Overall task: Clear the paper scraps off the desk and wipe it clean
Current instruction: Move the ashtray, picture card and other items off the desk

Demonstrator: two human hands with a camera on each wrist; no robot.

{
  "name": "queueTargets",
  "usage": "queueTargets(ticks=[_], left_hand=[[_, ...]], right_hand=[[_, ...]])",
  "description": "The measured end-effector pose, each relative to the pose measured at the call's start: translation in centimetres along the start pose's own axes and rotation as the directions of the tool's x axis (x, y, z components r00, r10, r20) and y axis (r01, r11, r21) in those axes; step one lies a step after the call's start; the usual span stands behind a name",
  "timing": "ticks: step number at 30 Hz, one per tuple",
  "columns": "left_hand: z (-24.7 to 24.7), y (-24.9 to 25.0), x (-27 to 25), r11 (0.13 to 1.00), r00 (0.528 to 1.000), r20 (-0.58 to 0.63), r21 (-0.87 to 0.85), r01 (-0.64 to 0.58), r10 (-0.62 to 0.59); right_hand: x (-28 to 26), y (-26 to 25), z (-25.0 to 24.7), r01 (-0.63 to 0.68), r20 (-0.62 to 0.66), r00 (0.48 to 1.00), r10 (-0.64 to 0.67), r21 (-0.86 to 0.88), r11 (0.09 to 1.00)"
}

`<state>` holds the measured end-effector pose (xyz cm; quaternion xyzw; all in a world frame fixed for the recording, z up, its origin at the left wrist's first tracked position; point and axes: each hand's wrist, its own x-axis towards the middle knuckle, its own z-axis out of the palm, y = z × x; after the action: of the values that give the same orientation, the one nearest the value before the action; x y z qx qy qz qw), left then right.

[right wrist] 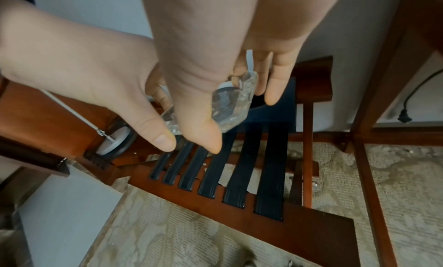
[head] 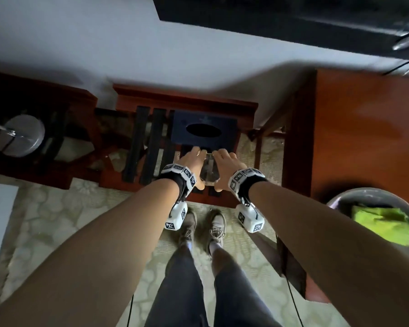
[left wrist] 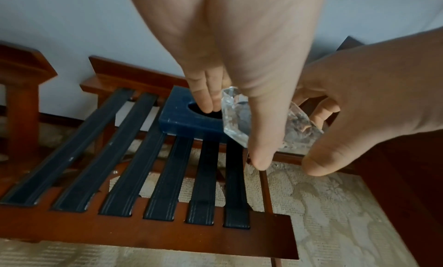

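Desk (head: 368, 128) beside slatted rack (head: 151, 147)

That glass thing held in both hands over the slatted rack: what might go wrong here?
The glass dish is held by both the left hand and the right hand above the rack. If it slips, it could drop through the gaps between slats. Set down carelessly, it might knock the blue box beside it.
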<state>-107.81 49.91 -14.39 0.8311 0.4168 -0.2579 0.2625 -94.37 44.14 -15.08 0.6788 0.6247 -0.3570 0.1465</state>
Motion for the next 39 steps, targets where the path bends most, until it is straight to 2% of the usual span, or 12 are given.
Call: queueTargets(ticks=[7,11,15,19,22,25,31,36,39], left_hand=[[6.8,-3.9,9.2,0.998,0.998,0.044,0.025,-0.053,0.052],[10.7,-5.7,13.0,0.992,0.997,0.035,0.102,-0.072,0.069],[13.2,-6.3,14.6,0.98,0.997,0.03,0.184,-0.082,0.078],[13.1,-6.2,13.9,0.983,0.998,0.034,0.176,-0.058,0.053],[10.3,-5.6,11.7,0.986,0.998,0.048,0.157,-0.048,0.041],[5.7,-4.4,8.7,0.982,0.992,0.115,0.173,-0.077,0.058],[-5.5,0.5,0.3,0.965,0.974,0.158,0.181,-0.192,0.164],[-14.2,6.6,-6.1,0.94,0.963,0.063,0.207,-0.27,0.263],[-18.9,12.0,-10.0,0.909,0.939,-0.016,0.254,-0.329,0.344]], right_hand=[[8.8,1.9,6.4,-0.052,0.046,0.998,0.05,0.059,0.997],[12.3,2.8,10.0,-0.077,0.034,0.997,0.075,0.055,0.995],[13.6,3.3,12.6,-0.102,-0.003,0.995,0.103,0.042,0.994],[12.9,3.2,12.1,-0.106,0.017,0.994,0.105,0.06,0.993],[10.3,2.7,9.6,-0.126,0.027,0.992,0.124,0.091,0.988],[6.3,1.7,5.7,-0.159,0.021,0.987,0.158,0.104,0.982],[-3.9,-0.6,-4.0,-0.211,-0.011,0.977,0.213,0.091,0.973],[-12.7,0.7,-11.5,-0.272,-0.102,0.953,0.285,0.119,0.955],[-18.6,3.4,-14.8,-0.342,-0.209,0.906,0.368,0.149,0.928]])
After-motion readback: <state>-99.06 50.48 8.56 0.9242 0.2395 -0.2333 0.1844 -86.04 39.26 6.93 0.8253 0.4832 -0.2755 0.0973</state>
